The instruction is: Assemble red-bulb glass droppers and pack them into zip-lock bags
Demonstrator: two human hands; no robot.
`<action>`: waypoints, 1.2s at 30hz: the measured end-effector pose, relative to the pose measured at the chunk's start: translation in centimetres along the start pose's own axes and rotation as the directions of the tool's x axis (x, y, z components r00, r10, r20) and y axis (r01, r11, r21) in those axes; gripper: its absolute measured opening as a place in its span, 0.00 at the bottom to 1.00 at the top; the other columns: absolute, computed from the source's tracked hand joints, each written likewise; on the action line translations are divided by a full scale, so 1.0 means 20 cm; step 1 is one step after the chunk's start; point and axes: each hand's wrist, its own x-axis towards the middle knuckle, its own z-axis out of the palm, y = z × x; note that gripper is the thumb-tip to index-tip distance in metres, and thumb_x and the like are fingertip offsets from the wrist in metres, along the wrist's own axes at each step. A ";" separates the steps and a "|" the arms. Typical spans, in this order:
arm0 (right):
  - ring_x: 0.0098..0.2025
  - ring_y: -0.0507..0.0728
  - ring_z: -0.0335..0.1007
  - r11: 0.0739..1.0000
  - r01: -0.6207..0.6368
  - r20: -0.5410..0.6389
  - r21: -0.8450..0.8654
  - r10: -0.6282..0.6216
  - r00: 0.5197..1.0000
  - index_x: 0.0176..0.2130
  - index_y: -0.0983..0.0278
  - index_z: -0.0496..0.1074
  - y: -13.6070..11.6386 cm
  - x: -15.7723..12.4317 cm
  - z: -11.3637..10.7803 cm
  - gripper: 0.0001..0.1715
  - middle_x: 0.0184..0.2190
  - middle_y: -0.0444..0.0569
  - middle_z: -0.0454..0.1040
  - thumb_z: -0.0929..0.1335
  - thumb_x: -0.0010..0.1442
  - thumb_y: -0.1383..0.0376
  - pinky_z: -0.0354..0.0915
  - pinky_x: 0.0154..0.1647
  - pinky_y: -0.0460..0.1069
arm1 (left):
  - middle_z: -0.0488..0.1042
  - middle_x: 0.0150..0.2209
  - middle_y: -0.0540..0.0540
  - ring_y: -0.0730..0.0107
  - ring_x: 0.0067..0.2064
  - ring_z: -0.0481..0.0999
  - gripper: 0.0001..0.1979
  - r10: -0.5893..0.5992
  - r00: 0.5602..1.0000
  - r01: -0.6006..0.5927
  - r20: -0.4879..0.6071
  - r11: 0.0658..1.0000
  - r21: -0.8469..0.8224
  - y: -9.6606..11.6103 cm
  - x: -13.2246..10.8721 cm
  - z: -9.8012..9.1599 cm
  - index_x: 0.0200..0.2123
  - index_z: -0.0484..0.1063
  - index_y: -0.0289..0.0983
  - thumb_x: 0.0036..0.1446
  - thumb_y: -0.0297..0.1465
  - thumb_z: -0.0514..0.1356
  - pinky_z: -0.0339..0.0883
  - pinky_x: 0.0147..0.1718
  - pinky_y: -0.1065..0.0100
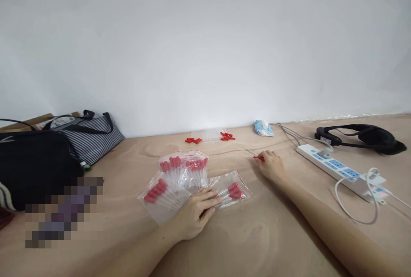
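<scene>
My left hand (pixel 201 208) lies on the near edge of the clear zip bags, fingers stretched out and slightly bent. Something dark red shows in the gap by its thumb, too hidden to name. Under and beside that hand are a bag of red-bulbed droppers (pixel 234 190) on the right and another bag of droppers (pixel 156 189) on the left. Further bags of droppers (pixel 196 165) overlap behind them. My right hand (pixel 271 165) rests farther right, its fingers closed round a red-bulbed dropper (pixel 258 158) whose pale stem points up and left.
Loose droppers with red bulbs (pixel 227 136) lie near the wall, bulbs at both ends of the row. A blue and white packet (pixel 263 128) sits behind my right hand. On the right are a power strip (pixel 335 168), cables and a black headset (pixel 375 138). Bags (pixel 91 135) stand left.
</scene>
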 end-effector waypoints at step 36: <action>0.22 0.49 0.62 0.624 -0.022 0.301 0.781 -0.345 0.889 0.27 0.67 0.69 -0.29 -0.14 0.09 0.15 0.22 0.45 0.70 0.65 0.51 0.56 0.59 0.24 0.45 | 0.57 0.58 0.46 0.64 0.57 0.58 0.21 -0.088 0.996 0.086 -0.032 0.995 -0.052 0.03 -0.01 -0.02 0.56 0.55 0.43 0.58 0.30 0.49 0.55 0.54 0.59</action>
